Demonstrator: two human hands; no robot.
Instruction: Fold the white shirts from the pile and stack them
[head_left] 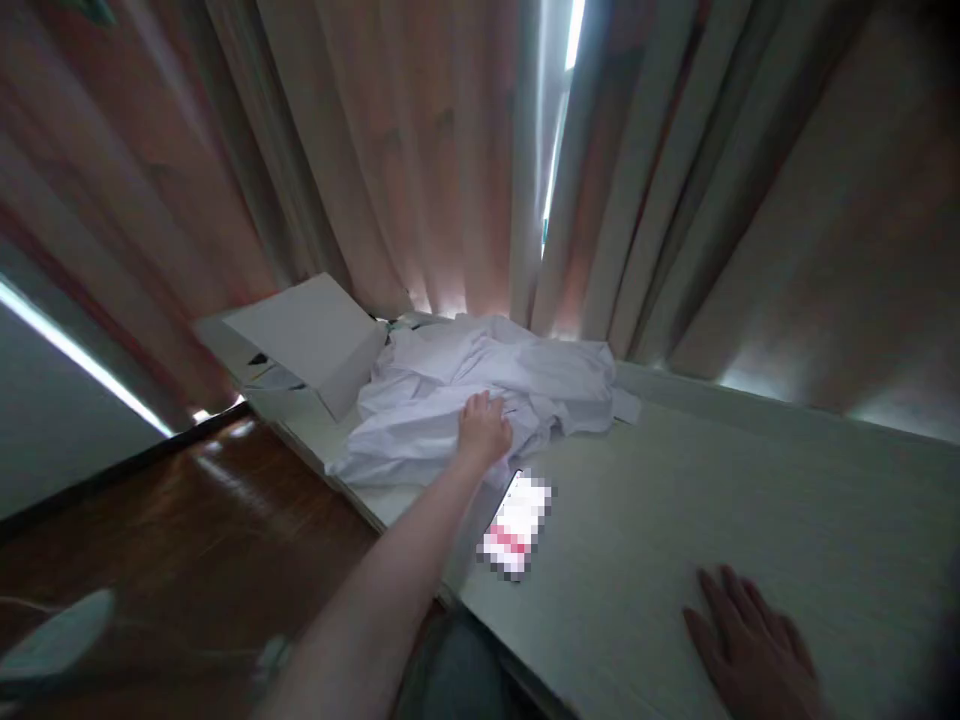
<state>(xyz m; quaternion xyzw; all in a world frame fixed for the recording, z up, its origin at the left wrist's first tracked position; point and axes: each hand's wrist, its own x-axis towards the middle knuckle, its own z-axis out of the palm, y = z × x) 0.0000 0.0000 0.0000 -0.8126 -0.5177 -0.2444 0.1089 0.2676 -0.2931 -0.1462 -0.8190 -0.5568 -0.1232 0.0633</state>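
A crumpled heap of white cloth (555, 375) lies on the pale tabletop (675, 510) near the curtains. My left hand (485, 430) reaches onto its front part, with the fingers curled into the fabric. Just below that hand, a phone (516, 525) with a lit, pixelated screen rests on the table. My right hand (757, 640) is at the lower right, palm down on the tabletop with its fingers spread and nothing held.
An open white box (307, 330) stands left of the cloth, with papers partly visible inside. Long curtains (450, 150) hang behind the table. Brown floor (225, 560) shows beyond its left edge, with a pale blurred object (60, 635) at the lower left.
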